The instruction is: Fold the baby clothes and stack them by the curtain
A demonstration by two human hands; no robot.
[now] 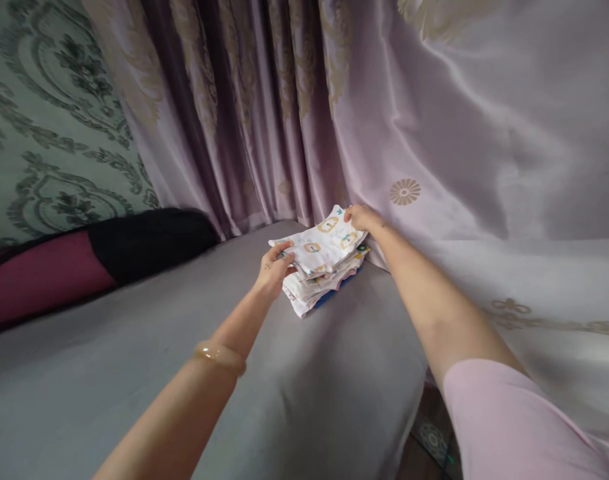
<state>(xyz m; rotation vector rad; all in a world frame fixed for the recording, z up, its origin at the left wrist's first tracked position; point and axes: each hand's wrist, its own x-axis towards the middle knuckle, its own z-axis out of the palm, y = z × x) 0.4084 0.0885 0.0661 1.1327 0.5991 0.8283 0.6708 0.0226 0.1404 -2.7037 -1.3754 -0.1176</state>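
A folded white garment (320, 245) with yellow animal faces and small green marks lies over a stack of folded clothes (304, 293). My left hand (274, 268) pinches its near left edge, thumb on top. At the far right corner, my right hand (362, 219) is closed on the same garment, its fingers partly hidden. Beneath, the stack shows white layers, a pinkish edge and a blue piece at the bottom. Whether the top garment is lifted clear of the pile, I cannot tell.
The stack sits on a grey-covered bed (194, 347), near its right edge. Mauve curtains (264, 133) with gold patterns hang behind and to the right. A black and maroon bundle (99, 260) lies along the patterned wall (59, 127). Dark floor (424, 433) shows at lower right.
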